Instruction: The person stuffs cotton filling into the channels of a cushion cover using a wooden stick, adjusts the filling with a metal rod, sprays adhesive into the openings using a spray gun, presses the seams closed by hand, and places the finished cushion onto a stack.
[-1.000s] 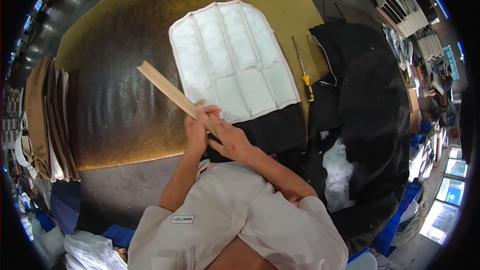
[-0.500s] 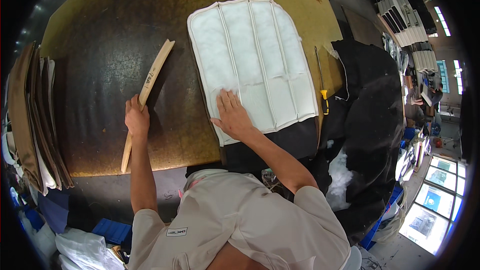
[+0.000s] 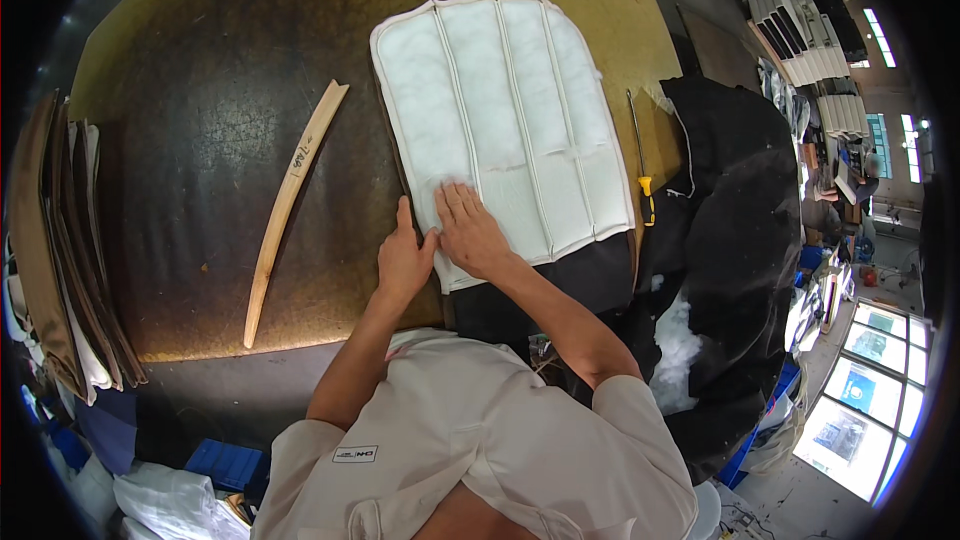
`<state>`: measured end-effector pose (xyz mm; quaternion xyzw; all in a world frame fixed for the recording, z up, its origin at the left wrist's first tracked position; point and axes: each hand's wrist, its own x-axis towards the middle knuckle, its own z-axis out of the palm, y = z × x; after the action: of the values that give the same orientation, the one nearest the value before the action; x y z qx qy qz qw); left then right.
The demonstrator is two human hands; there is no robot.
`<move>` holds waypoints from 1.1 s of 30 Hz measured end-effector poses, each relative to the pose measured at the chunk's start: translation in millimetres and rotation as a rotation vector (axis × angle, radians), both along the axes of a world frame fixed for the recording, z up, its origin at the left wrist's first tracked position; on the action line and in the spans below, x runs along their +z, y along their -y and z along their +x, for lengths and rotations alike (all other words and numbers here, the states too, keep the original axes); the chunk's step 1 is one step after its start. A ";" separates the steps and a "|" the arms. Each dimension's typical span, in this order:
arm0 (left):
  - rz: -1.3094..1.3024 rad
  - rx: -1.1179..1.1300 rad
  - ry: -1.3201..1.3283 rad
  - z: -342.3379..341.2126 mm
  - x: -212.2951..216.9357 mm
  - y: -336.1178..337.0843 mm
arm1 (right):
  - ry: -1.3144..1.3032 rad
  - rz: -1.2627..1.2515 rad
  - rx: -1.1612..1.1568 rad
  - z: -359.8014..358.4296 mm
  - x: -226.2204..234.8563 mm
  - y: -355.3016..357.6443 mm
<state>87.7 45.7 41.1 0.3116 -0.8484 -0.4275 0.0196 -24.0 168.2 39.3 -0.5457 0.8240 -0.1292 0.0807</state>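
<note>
A padded panel lies on the table, sewn into several long channels with light piping. White stuffing shows puffy at its far part, and its near part is flatter. My right hand rests flat on the near left channel, fingers stretched. Beside it, my left hand is at the panel's left edge, index finger pointing away from me and thumb near the right hand; its other fingers are partly hidden. A curved wooden strip with handwriting on it lies loose to the left, untouched.
The brown, worn table extends left. Right of the panel lies a screwdriver with a yellow and black handle. Black fabric drapes over the right side, with loose white stuffing on it. Folded brown covers stand at far left.
My left hand has let go of the wooden strip, leaving it on the table, and has moved right to the panel's edge. My right hand stays on the panel.
</note>
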 end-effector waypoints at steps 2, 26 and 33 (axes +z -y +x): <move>0.096 0.040 0.007 3.0 -4.0 1.2 | 0.119 0.077 0.018 -19.3 9.6 19.8; -0.086 0.279 -0.036 20.8 -6.8 -48.9 | 0.038 -0.099 0.129 -24.9 -6.6 28.8; -0.121 0.304 -0.175 20.6 -18.0 -58.4 | 0.083 -0.052 -0.043 -16.8 8.0 26.8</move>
<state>108.3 104.2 23.1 0.3959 -0.8108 -0.3934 0.1764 -40.9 141.4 47.3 -0.5241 0.8277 -0.1751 0.0979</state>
